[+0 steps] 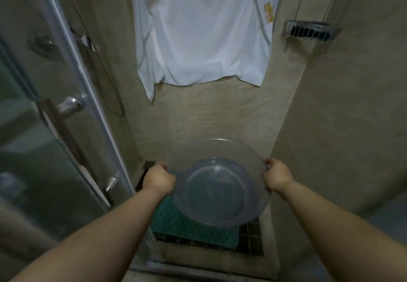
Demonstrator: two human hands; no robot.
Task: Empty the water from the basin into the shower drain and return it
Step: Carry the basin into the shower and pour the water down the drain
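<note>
The person is holding the translucent basin out over the shower floor, the left hand and right hand each gripping an opposite side of the rim with fingers curled tight around it. The basin is tipping away, its underside facing the camera, above the green mat and the tiled floor grate. No water is showing, so the pouring seems done or nearly so, and carrying it back is remaining
</note>
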